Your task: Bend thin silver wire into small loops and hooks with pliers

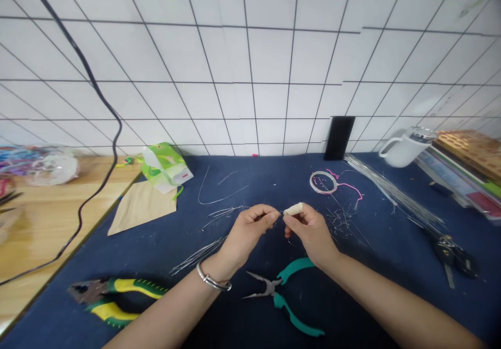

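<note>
Above the middle of the dark blue mat, my left hand (pixel 250 229) and my right hand (pixel 311 231) meet fingertip to fingertip, both closed in a pinch. Between them runs a thin wire (pixel 281 213), mostly hidden by the fingers; a curved end shows below my right hand. A pale finger cover (pixel 294 209) wraps my right index finger. Under the hands lie needle-nose pliers (pixel 270 287) with teal handles, jaws apart. Larger pliers (pixel 117 291) with yellow and green grips rest left of my left forearm, which partly covers them. Cut wires (pixel 201 255) lie beside my left hand.
Wire scraps (pixel 340 221) and a white ring (pixel 323 182) with pink thread lie right of my hands. Farther right are a bundle of long wires (pixel 391 187), keys (pixel 450 252), a white mug (pixel 405 148) and a black phone-like slab (pixel 338 138). A brown envelope (pixel 144 208) lies left.
</note>
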Demonstrator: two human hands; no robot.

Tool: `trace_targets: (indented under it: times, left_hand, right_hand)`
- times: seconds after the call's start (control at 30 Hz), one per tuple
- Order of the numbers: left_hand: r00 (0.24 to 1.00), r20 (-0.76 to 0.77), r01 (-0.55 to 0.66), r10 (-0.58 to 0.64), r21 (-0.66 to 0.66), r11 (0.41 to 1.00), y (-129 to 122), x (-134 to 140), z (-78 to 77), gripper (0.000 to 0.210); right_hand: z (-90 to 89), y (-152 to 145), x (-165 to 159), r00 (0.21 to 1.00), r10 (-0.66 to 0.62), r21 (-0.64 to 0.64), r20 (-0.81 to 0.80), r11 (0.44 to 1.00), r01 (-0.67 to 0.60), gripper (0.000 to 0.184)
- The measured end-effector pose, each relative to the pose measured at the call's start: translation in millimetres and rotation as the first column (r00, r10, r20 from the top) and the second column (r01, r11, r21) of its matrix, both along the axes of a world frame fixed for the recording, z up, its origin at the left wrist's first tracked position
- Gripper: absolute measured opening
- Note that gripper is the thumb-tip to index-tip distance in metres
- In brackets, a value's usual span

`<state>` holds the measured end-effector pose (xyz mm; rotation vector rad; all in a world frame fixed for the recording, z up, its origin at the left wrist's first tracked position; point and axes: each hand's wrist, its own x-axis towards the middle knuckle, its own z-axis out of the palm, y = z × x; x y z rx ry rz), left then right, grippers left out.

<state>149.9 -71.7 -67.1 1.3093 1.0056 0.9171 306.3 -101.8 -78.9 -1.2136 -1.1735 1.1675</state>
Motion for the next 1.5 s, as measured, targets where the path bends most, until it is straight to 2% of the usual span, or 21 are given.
trace_targets:
  times: [0.1, 0.27, 0.33, 0.43, 0.5, 0.6, 0.7, 0.8, 0.93, 1.1, 1.2, 1.3, 1.4, 1.5]
  left_hand:
    - [0.998, -0.055, -0.005, 0.006, 0.025, 1.000, -0.2, 0.9, -2.1, 0.017]
    - [0.984, -0.124, -0.116, 0.131, 0.121, 0.986, -0.9, 0.2, -1.9, 0.017]
    - [0.981, -0.173, -0.064, 0.083, 0.114, 0.991, 2.6, -5.8, 4.5, 0.017]
    - [0.966, -0.254, 0.076, -0.048, 0.103, 0.992, 11.2, -20.3, 15.1, 0.013]
    - [0.942, -0.324, 0.132, -0.085, 0.125, 0.983, 17.4, -30.0, 16.1, 0.011]
    - [0.896, -0.441, 0.131, -0.052, 0.151, 0.980, 25.6, -38.8, 4.0, 0.011]
    - [0.836, -0.548, 0.116, -0.003, 0.171, 0.978, 31.9, -40.7, -15.2, 0.010]
    - [0.807, -0.589, 0.089, 0.055, 0.213, 0.973, 36.3, -40.2, -28.2, 0.009]
    - [0.757, -0.644, 0.059, 0.110, 0.236, 0.970, 41.8, -39.5, -34.6, 0.012]
    - [0.709, -0.701, 0.073, 0.073, 0.175, 0.982, 47.6, -39.8, -38.3, 0.013]
    - [0.693, -0.720, 0.087, 0.042, 0.141, 0.986, 48.1, -45.0, -30.8, 0.013]
    - [0.678, -0.734, 0.119, 0.040, 0.162, 0.980, 46.8, -58.2, -9.4, 0.014]
    - [0.565, -0.818, 0.234, 0.110, 0.287, 0.929, 44.0, -78.0, 16.7, 0.017]
    - [0.425, -0.890, 0.297, 0.167, 0.312, 0.903, 38.0, -98.7, 31.3, 0.018]
  right_hand:
    - [-0.1, -1.1, -1.9, 1.000, 0.025, -0.008, 0.015, 1.000, -0.025, 0.011]
    - [3.0, -3.6, -5.4, 0.998, 0.063, -0.016, 0.010, 0.998, -0.063, 0.010]
    - [4.5, -2.5, -5.6, 0.996, 0.087, -0.026, 0.007, 0.996, -0.087, 0.010]
    - [5.3, 4.7, -5.9, 0.991, 0.131, -0.060, 0.033, 0.990, -0.129, 0.010]
    - [5.2, 13.6, -7.2, 0.979, 0.181, -0.097, 0.098, 0.980, -0.172, 0.009]
    - [4.4, 29.5, -10.4, 0.923, 0.235, -0.091, 0.305, 0.972, -0.217, 0.008]
    - [1.4, 42.1, -12.3, 0.850, 0.209, -0.016, 0.483, 0.973, -0.231, 0.008]
    - [-4.9, 47.5, -10.1, 0.825, 0.196, 0.001, 0.530, 0.973, -0.232, 0.009]
    - [-14.2, 48.5, -2.7, 0.797, 0.181, 0.012, 0.576, 0.973, -0.229, 0.009]
    - [-20.5, 49.5, 3.4, 0.768, 0.137, 0.046, 0.625, 0.976, -0.211, 0.009]
    - [-23.5, 49.9, 5.3, 0.744, 0.106, 0.078, 0.660, 0.975, -0.208, 0.009]
    - [-25.9, 49.6, 6.3, 0.711, 0.079, 0.117, 0.699, 0.968, -0.223, 0.008]
    - [-26.9, 48.2, 5.0, 0.669, 0.070, 0.153, 0.740, 0.951, -0.268, 0.008]
    - [-27.7, 45.9, 1.7, 0.626, 0.075, 0.180, 0.776, 0.925, -0.334, 0.008]
